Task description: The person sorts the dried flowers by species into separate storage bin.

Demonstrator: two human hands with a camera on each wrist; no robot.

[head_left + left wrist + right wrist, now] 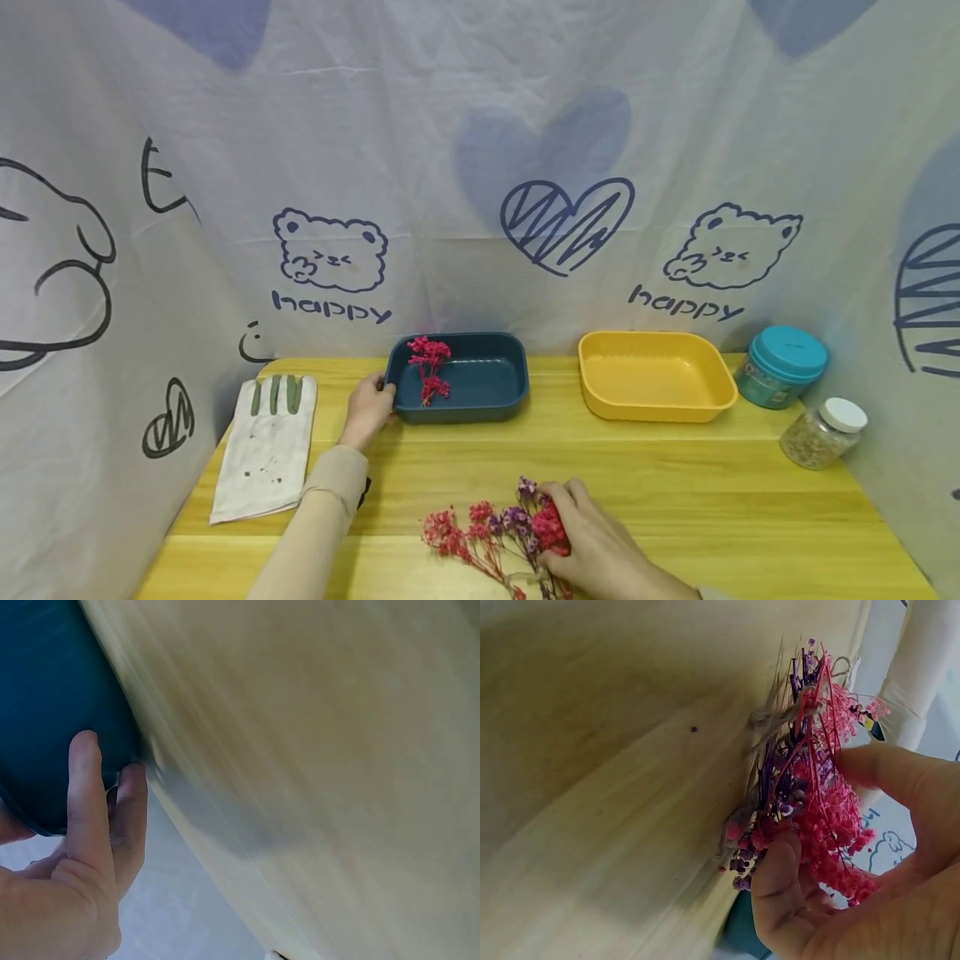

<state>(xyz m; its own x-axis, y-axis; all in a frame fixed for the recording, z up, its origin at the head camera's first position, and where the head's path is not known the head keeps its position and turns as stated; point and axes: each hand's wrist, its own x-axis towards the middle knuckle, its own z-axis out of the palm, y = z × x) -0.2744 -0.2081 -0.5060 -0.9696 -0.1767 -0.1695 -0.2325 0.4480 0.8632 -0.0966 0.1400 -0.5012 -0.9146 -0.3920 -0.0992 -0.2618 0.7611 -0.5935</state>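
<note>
From the head, the left hand (369,408) is holding the blue box (461,414), a pink sprig (431,358) lying inside; the right hand (600,542) is seemingly picking up flowers (516,521) at the table's (675,483) near side. Left wrist: fingers (88,799) are gripping the box's end. Right wrist: fingers (774,879) are pinching the flowers, probably calling for gentle lifting.

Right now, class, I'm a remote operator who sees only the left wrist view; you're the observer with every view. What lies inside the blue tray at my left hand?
Observer: A pink sprig lies in the left part of the blue tray, in the head view.
Operator: And what is the right hand doing?
Observer: It pinches pink flowers of a pink and purple bunch.
</note>
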